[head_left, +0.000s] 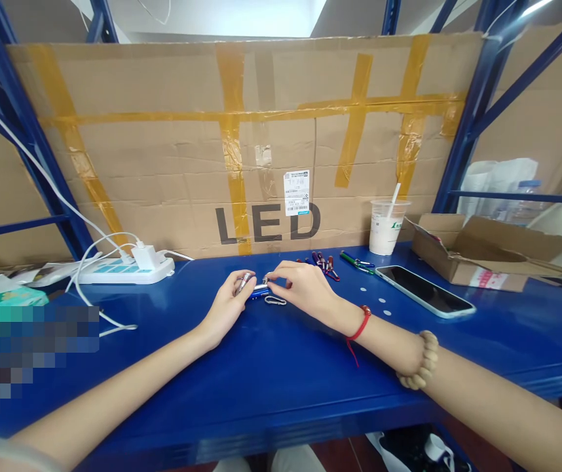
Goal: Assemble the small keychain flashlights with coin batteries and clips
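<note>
My left hand rests on the blue shelf top, its fingers closed round a small silver cylinder. My right hand pinches the end of a small blue keychain flashlight that lies between both hands. A silver carabiner clip hangs off the flashlight onto the shelf just below my right fingers. A red string bracelet and a bead bracelet sit on my right forearm.
Several more small coloured flashlights lie behind my right hand. A phone lies face up to the right, beside an open cardboard box and a plastic cup. A white power strip sits at left. Cardboard marked LED backs the shelf.
</note>
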Action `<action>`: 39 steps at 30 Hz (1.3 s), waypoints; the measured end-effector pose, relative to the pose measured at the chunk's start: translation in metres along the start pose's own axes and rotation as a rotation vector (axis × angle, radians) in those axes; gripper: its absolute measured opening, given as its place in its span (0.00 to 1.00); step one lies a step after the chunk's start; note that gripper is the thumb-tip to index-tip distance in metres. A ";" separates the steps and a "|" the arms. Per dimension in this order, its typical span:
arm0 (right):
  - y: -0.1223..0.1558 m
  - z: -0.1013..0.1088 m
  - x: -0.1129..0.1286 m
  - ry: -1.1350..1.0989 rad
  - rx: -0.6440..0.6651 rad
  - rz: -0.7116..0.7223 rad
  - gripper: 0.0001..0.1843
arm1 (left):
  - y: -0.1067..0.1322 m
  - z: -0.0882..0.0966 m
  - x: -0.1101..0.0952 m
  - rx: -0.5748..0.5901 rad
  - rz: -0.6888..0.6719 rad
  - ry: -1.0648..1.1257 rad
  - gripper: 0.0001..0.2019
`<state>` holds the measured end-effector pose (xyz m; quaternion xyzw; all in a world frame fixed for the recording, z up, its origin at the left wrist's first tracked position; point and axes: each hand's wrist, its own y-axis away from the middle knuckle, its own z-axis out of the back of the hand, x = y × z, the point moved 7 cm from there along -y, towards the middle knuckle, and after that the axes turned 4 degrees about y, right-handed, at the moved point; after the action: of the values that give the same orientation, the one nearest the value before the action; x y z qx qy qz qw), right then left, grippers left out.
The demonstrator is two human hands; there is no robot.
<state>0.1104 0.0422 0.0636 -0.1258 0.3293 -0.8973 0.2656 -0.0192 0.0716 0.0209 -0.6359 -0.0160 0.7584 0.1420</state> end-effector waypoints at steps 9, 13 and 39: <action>0.000 0.001 0.006 -0.114 -0.018 0.051 0.07 | 0.002 -0.005 -0.001 0.074 -0.006 -0.049 0.17; 0.000 0.000 0.001 -0.111 -0.006 0.002 0.07 | 0.001 -0.003 -0.004 0.035 -0.069 -0.034 0.16; 0.003 -0.011 0.006 -0.284 0.101 0.097 0.12 | 0.000 -0.011 0.004 0.171 -0.066 0.105 0.18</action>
<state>0.1021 0.0425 0.0532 -0.2216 0.2486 -0.8721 0.3585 -0.0092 0.0708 0.0153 -0.6596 0.0351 0.7175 0.2212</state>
